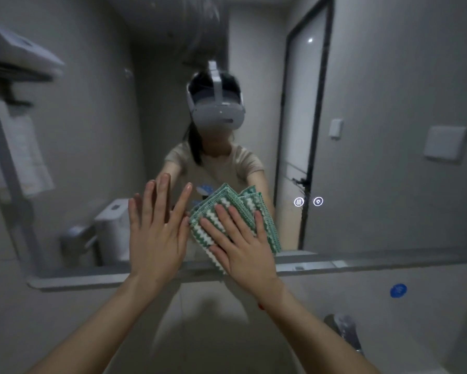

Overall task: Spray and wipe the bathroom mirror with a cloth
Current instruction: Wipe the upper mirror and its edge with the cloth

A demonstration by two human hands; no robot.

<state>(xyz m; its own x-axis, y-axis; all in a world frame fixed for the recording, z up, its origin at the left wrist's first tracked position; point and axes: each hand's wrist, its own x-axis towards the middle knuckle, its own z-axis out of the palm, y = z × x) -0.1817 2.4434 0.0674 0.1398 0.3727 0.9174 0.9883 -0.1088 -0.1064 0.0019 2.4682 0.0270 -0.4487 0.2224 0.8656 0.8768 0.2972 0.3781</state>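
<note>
The wiping step is in hand. The right hand [243, 247] lies flat, fingers straight and spread, pressing the green-and-white cloth [227, 209] against the mirror [375, 130] near its lower edge, at about six o'clock of the glass. The left hand [156, 233], at nine o'clock of the cloth, rests fingers apart on the glass, holding nothing. No spray bottle shows. The next move likely calls for sweeping the cloth upward under steady pressure.

2 hands (left hand [156, 238], right hand [243, 249]), 1 cloth [221, 206], 1 mirror [389, 103], 2 lit icons [298, 202].
</note>
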